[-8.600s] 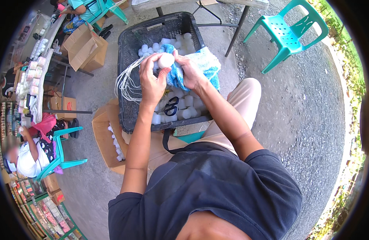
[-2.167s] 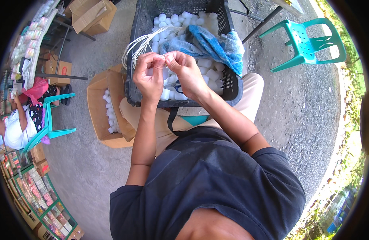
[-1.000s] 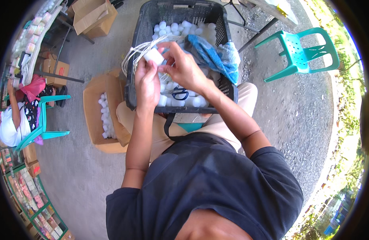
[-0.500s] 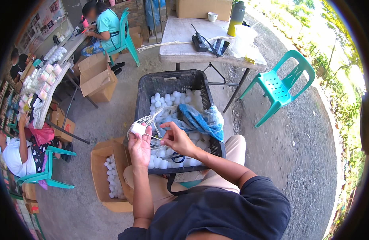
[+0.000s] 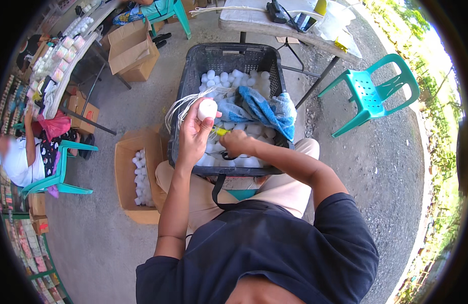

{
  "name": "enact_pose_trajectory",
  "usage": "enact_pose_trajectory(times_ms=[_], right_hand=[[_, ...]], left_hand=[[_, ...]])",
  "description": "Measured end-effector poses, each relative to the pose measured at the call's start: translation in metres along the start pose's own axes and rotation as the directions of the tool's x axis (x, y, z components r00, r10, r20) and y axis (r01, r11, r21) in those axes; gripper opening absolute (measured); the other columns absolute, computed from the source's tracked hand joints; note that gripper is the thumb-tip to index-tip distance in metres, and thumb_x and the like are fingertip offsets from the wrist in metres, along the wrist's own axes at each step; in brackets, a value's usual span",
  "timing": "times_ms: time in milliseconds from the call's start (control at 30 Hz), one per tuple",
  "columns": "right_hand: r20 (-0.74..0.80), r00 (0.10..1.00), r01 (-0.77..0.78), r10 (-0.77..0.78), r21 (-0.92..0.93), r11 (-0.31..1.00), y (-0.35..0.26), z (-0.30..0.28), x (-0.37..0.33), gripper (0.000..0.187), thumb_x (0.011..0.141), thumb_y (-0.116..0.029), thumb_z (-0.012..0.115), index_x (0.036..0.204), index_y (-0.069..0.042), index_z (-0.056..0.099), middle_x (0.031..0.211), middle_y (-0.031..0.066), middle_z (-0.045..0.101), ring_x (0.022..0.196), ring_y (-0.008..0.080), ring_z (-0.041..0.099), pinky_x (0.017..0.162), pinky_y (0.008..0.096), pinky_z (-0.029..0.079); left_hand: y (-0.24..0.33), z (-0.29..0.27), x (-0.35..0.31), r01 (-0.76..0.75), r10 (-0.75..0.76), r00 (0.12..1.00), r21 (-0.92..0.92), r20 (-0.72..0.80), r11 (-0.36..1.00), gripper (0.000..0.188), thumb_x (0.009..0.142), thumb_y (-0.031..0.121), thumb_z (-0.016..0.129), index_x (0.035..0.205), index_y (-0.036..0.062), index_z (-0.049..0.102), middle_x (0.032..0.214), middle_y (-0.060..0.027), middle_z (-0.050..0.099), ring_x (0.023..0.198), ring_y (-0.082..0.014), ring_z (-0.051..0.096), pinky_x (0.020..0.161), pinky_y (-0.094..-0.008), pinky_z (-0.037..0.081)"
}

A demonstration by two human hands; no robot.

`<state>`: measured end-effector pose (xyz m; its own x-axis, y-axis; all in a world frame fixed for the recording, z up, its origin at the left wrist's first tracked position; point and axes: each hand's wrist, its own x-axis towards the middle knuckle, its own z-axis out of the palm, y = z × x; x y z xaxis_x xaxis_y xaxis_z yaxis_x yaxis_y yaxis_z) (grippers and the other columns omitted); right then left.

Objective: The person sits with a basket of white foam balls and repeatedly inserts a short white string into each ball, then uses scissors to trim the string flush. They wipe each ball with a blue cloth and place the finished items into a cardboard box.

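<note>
My left hand (image 5: 195,138) is raised over the near left part of a black plastic basket (image 5: 179,109), its fingers closed around a white, candle-like cylinder (image 5: 207,109). White strings (image 5: 179,110) trail in a loose bundle beside that hand and over the basket's left rim. Just to the right, my right hand (image 5: 239,144) is closed on a small yellow tool (image 5: 222,131), whose kind I cannot make out. Many similar white cylinders (image 5: 236,78) fill the basket below. Across them lies a blue and white towel (image 5: 259,109), draped over the right rim.
A cardboard box (image 5: 123,177) of white cylinders stands left of my knee. Ahead is a table (image 5: 239,20) with a black radio (image 5: 276,12). One green chair (image 5: 368,91) stands at right. At left, a person (image 5: 21,157) sits by a table with pink-and-white rolls.
My left hand has lifted and turned the cylinder, so its round end shows. A yellow tool is now in my right hand, which was pinching near a string before. The view has tilted downward.
</note>
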<state>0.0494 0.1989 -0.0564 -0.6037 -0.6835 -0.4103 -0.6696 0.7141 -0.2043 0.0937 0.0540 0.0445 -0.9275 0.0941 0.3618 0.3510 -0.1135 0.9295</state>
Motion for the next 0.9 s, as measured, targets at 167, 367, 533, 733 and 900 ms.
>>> enact_pose_trajectory(times_ms=[167, 367, 533, 733, 900], right_hand=[[0.115, 0.990, -0.075, -0.076, 0.911, 0.406, 0.060, -0.057, -0.062, 0.042, 0.078, -0.019, 0.073, 0.114, 0.001, 0.064, 0.089, 0.0092, 0.069, 0.077, 0.0142, 0.064, 0.070, 0.0247, 0.051], [-0.662, 0.699, 0.706, 0.272, 0.698, -0.117, 0.005, -0.116, -0.105, 0.063, 0.080, -0.005, 0.073, 0.136, -0.003, 0.043, 0.100, 0.0061, 0.064, 0.087, 0.0106, 0.062, 0.082, 0.0242, 0.050], [-0.801, 0.578, 0.767, 0.159, 0.599, 0.231, -0.012, -0.113, -0.103, 0.059, 0.079, 0.001, 0.072, 0.130, -0.001, 0.044, 0.100, 0.0057, 0.063, 0.093, 0.0113, 0.062, 0.082, 0.0264, 0.051], [-0.886, 0.399, 0.907, 0.237, 0.419, 0.039, -0.016, -0.124, -0.113, 0.055, 0.080, 0.007, 0.068, 0.128, -0.003, 0.042, 0.099, 0.0091, 0.064, 0.096, 0.0142, 0.063, 0.081, 0.0278, 0.053], [-0.880, 0.455, 0.871, 0.139, 0.472, 0.135, -0.010, -0.112, -0.110, 0.053, 0.083, 0.004, 0.067, 0.128, -0.003, 0.040, 0.100, 0.0094, 0.065, 0.097, 0.0147, 0.062, 0.084, 0.0283, 0.051]], left_hand=[[0.002, -0.028, -0.018, 0.044, -0.021, 0.992, 0.183, -0.125, 0.982, 0.043, 0.097, 0.024, 0.054, 0.131, -0.0010, 0.045, 0.109, -0.0084, 0.056, 0.090, -0.0111, 0.054, 0.080, -0.0249, 0.046], [-0.019, -0.019, -0.025, 0.128, -0.130, 0.991, 0.095, 0.013, 0.987, 0.053, 0.094, 0.036, 0.058, 0.130, -0.0013, 0.047, 0.109, -0.0054, 0.058, 0.095, -0.0106, 0.054, 0.084, -0.0247, 0.044], [-0.017, -0.021, -0.028, 0.282, -0.276, 0.951, -0.024, 0.141, 0.959, 0.056, 0.092, 0.042, 0.059, 0.128, 0.0003, 0.049, 0.102, -0.0008, 0.058, 0.084, -0.0049, 0.049, 0.072, -0.0191, 0.041], [-0.012, -0.026, -0.032, 0.356, -0.325, 0.924, -0.138, 0.202, 0.924, 0.052, 0.093, 0.043, 0.057, 0.126, 0.0027, 0.050, 0.090, 0.0026, 0.056, 0.071, -0.0024, 0.043, 0.060, -0.0179, 0.034], [-0.005, -0.028, -0.035, 0.409, -0.380, 0.901, -0.112, 0.211, 0.906, 0.054, 0.093, 0.043, 0.057, 0.127, 0.0026, 0.049, 0.091, 0.0028, 0.055, 0.071, -0.0019, 0.042, 0.062, -0.0165, 0.035]])
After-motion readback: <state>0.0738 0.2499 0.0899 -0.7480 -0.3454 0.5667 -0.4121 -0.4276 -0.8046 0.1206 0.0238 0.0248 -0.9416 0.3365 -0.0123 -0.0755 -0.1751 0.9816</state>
